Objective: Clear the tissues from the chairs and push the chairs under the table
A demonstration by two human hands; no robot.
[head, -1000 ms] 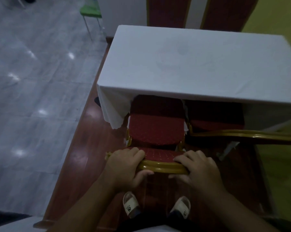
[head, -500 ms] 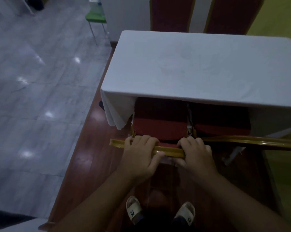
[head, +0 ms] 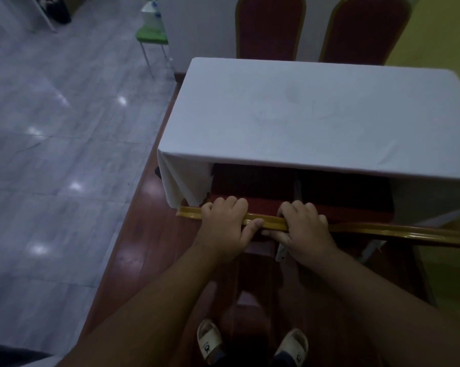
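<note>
A red chair with a gold frame (head: 252, 184) stands right in front of me, its seat almost wholly under the table with the white cloth (head: 316, 115). My left hand (head: 225, 226) and my right hand (head: 304, 229) both grip the gold top rail of its backrest (head: 188, 211), side by side. A second red chair (head: 348, 192) sits to its right, also tucked under the table, its gold rail running off to the right. No tissue shows on either seat.
Two more red chairs (head: 270, 27) stand at the table's far side against the wall. A green stool (head: 152, 35) with a white bottle stands on the grey tiled floor at the back left. My sandalled feet (head: 209, 343) rest on the reddish wooden strip.
Both hands have pushed the chair forward; its seat has slid under the tablecloth and the backrest rail now lies close to the table's near edge.
</note>
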